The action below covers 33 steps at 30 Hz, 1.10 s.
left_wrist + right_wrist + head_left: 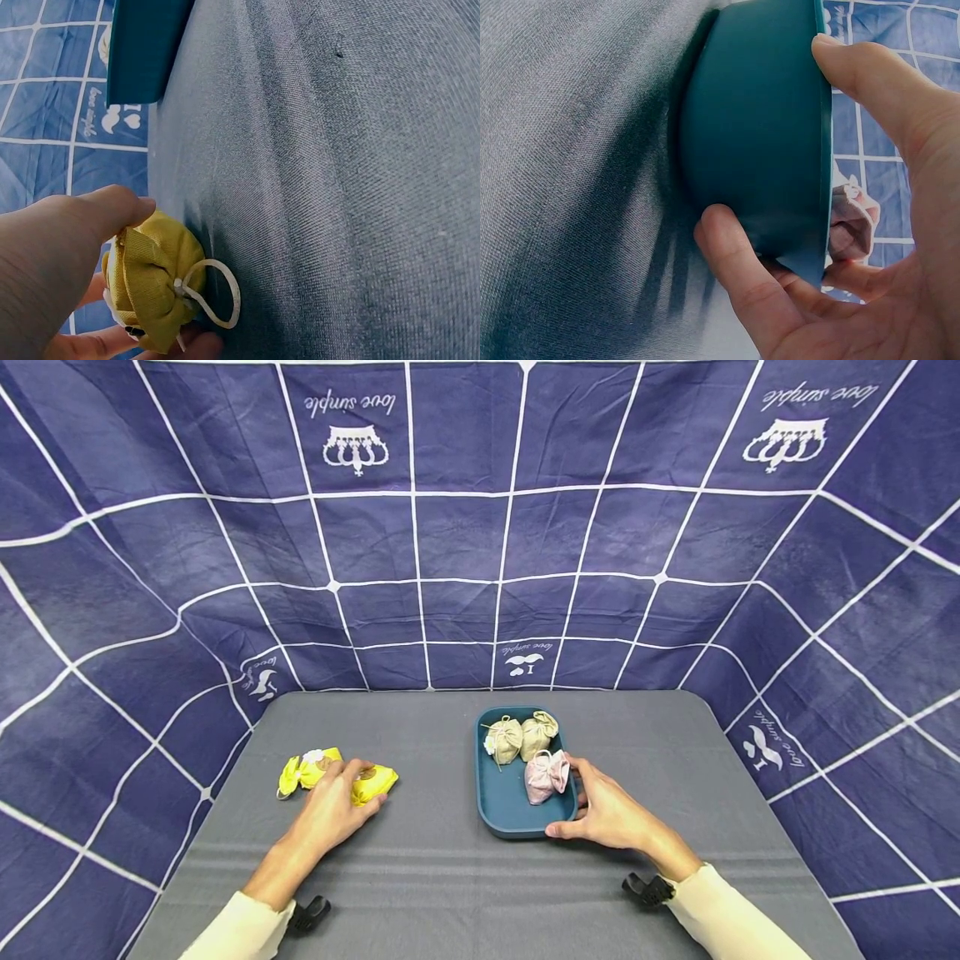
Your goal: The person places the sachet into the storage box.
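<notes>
At the left, my left hand holds a yellow drawstring pouch, its thumb on one side and fingers on the other. In the left wrist view this pouch shows a pale cord loop. Another yellow pouch with a white flower lies beside that hand, partly covered. My right hand grips the near right corner of a blue rectangular bin. The right wrist view shows the thumb at the rim and fingers along the outer wall. Inside are two beige pouches and a pink pouch.
The bin stands on a grey cloth-covered table with some creases near the front. A blue curtain with white grid lines encloses the back and both sides. Black bands are worn at the wrists, over pale sleeves.
</notes>
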Each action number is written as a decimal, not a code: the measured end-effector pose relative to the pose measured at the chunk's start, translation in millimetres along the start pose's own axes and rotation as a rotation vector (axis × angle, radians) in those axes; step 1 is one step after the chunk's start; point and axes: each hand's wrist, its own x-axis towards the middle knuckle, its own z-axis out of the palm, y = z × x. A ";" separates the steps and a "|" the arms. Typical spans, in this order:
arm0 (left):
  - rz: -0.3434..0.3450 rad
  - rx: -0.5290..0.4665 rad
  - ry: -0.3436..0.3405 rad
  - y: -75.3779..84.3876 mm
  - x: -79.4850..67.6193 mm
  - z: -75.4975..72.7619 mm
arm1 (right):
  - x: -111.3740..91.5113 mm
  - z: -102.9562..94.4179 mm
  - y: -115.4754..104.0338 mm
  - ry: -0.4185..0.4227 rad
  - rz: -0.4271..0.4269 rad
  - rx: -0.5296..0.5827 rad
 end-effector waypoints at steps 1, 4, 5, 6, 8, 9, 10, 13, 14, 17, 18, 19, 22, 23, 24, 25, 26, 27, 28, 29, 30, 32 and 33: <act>0.003 -0.002 0.005 -0.2 0.4 0.5 | -0.2 0.1 0.1 0.000 -0.001 0.001; 0.020 -0.013 0.020 -0.8 2.4 2.7 | -0.5 0.3 0.3 0.003 -0.001 0.005; 0.028 -0.018 0.026 -0.7 3.1 3.4 | -0.6 0.3 0.4 0.003 -0.001 0.009; 0.037 -0.024 0.031 -0.4 4.0 4.2 | -0.6 0.4 0.6 0.002 0.000 0.013; 0.051 -0.033 0.041 0.5 5.4 5.8 | -0.6 0.5 0.8 0.003 0.001 0.017; 0.057 -0.039 0.045 0.9 6.3 6.7 | -0.6 0.5 1.0 0.003 0.002 0.018; 0.062 -0.046 0.048 1.3 7.1 7.7 | -0.6 0.5 1.0 0.004 0.002 0.017; 0.064 -0.059 0.055 3.6 9.4 10.4 | -0.7 0.5 1.0 0.005 0.001 0.014; 0.062 -0.062 0.055 4.3 10.3 11.4 | -0.7 0.5 0.9 0.004 0.000 0.016; 0.057 -0.065 0.058 6.4 12.8 14.6 | -0.8 0.5 0.8 0.003 0.000 0.019; 0.056 -0.066 0.060 6.9 13.5 15.8 | -0.8 0.5 0.9 0.003 -0.001 0.018; 0.055 -0.067 0.060 7.2 14.2 16.9 | -0.9 0.5 1.0 0.004 -0.003 0.016; 0.060 -0.072 0.066 7.6 15.9 19.5 | -0.8 0.9 1.9 0.008 -0.011 0.012; 0.061 -0.074 0.066 7.8 16.4 20.3 | -0.8 1.0 2.1 0.009 -0.013 0.014; 0.062 -0.077 0.069 7.7 17.1 21.2 | -0.7 1.2 2.2 0.009 -0.014 0.015; 0.061 -0.077 0.075 7.5 17.9 22.0 | -0.6 1.3 2.4 0.010 -0.013 0.017; 0.062 -0.078 0.083 7.2 18.8 23.1 | -0.6 1.4 2.5 0.009 -0.012 0.022; 0.062 -0.081 0.091 7.2 19.6 23.8 | -0.5 1.5 2.4 0.009 -0.012 0.025; 0.060 -0.081 0.098 6.8 20.4 24.8 | -0.4 1.4 2.3 0.008 -0.009 0.028; 0.060 -0.084 0.106 6.7 21.1 25.4 | -0.4 1.4 2.5 0.007 -0.006 0.029; 0.062 -0.085 0.116 6.5 21.9 26.1 | -0.3 1.4 2.7 0.007 -0.005 0.028; 0.067 -0.088 0.128 6.3 23.1 27.1 | -0.4 1.6 2.9 0.005 -0.005 0.033; 0.068 -0.091 0.130 6.3 23.5 27.3 | -0.4 1.7 3.1 0.005 -0.004 0.032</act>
